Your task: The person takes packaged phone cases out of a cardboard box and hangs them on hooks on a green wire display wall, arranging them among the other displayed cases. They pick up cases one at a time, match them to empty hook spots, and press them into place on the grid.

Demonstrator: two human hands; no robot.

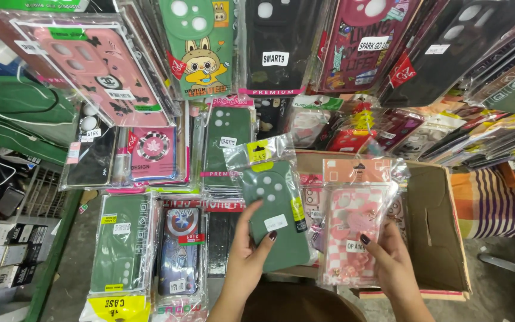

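Left hand [247, 253] grips a green phone case [275, 214], right hand [391, 262] a pink case [353, 232]; both look light, slippery in plastic sleeves, best held by edges.

Bright, even light falls from above across the stall, throwing only soft shadows. Glare streaks the clear plastic sleeves [257, 152] of the hanging phone cases. Focus holds sharp at centre; the wide lens bends and stretches the frame's edges.
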